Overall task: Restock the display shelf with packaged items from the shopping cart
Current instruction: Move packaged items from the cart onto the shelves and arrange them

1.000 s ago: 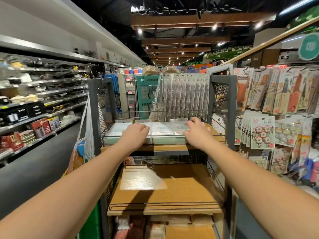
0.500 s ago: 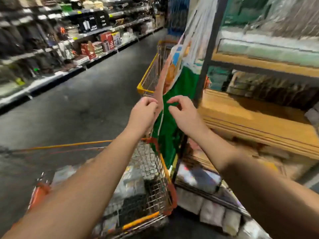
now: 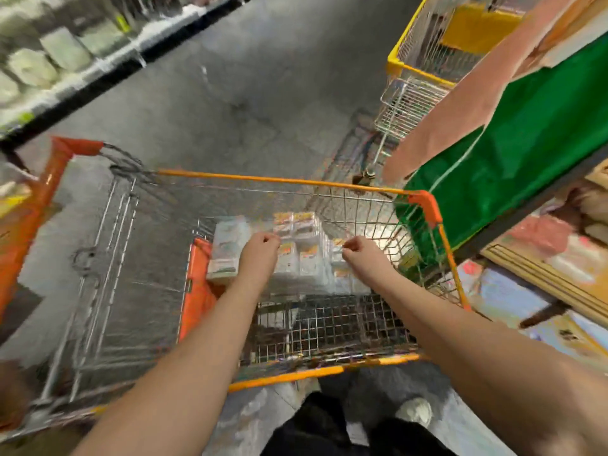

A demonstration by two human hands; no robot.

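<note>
Here, at the far left, the orange handle (image 3: 49,182) of the shopping cart (image 3: 273,181) is angling up out of the blur, and the wire basket is spreading rightward from it. Inside, toward the basket's middle, the packaged items (image 3: 296,255) are standing as a tight stack of pale, clear-wrapped packs with orange and yellow printing, a whitish boxed pack (image 3: 227,248) sitting just beside them on the left against an orange panel (image 3: 197,284).

The person's left hand (image 3: 260,255) is hovering at the stack's left side with its fingers curled in; whether they are already pinching a pack cannot be told through the motion blur. The right hand (image 3: 360,256) is hanging at the stack's right side, fingers likewise curled, contact equally unclear.

The packs are looking light and fairly stiff, probably thin plastic shells over card, so they are likely to be slick and to slide against one another. Squeezing the stack from both outer faces, palms flat and thumbs over the top edge, seems the safer hold; pinching a single corner risks fanning the rest loose.

Further right, a green bag (image 3: 526,133) is hanging from the display shelf (image 3: 543,274), whose wooden boards are waiting just beside the cart.
</note>
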